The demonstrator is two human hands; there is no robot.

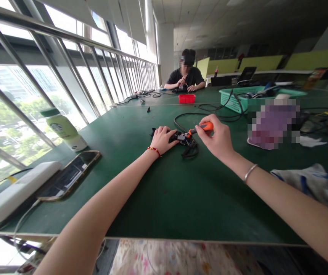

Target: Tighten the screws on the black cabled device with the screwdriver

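Note:
On the green table (181,198), my left hand (163,140) presses down on a black device (182,139) and grips it, covering its left part. Thin coloured wires and a dark cable (191,149) show at the device's open right end. My right hand (219,138) is closed around the orange and black handle of a screwdriver (205,126). The screwdriver's shaft points left and meets the device close to my left fingers. Whether its tip sits in a screw is too small to tell.
A green basket (234,100) with cables stands at the back right, a red bin (187,99) farther off. Left are a bottle (63,130), a phone (72,175) and a white power strip (21,191). A cloth (309,183) lies right. Another person (185,72) works opposite.

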